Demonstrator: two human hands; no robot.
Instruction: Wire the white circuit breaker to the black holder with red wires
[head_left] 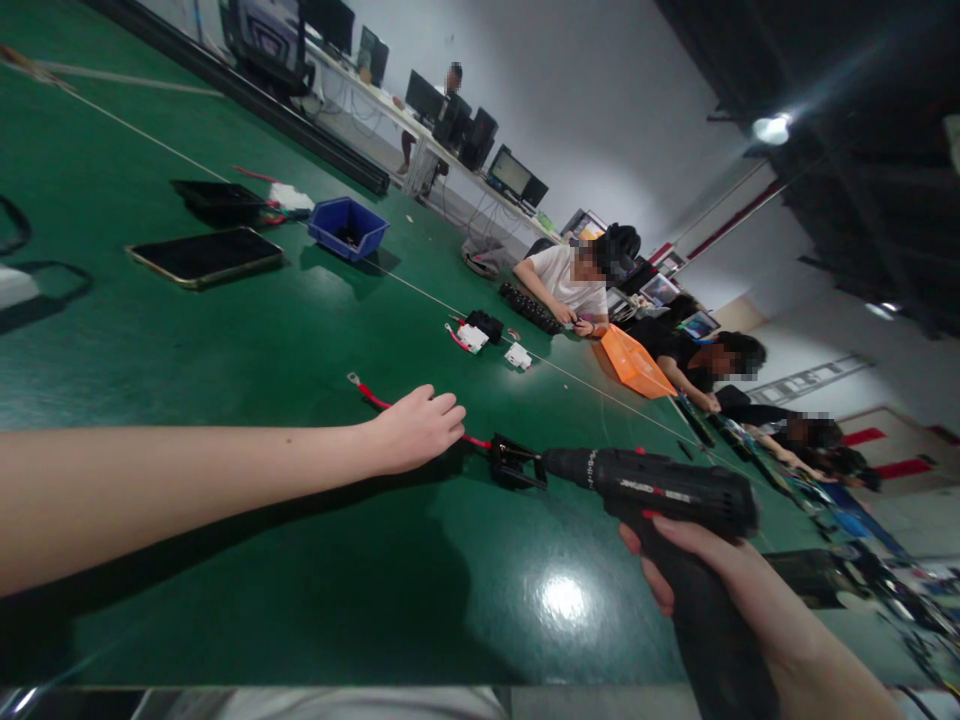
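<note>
My right hand (720,585) is wrapped round the grip of a black cordless drill (660,490), whose nose points left at a small black part (516,463) on the green table (225,340). My left hand (416,430) reaches across the table with its fingers curled over a red cable (375,398) that runs to the black part. The cable's metal lug end (352,379) lies just left of the hand. Whether the fingers grip the cable or only press on it is hidden.
A blue bin (347,227), a flat dark panel (204,255) and a black tray (221,197) lie further back. Small white and black parts (480,333) sit mid-table, beside an orange tray (634,362). Several seated people work along the far right edge.
</note>
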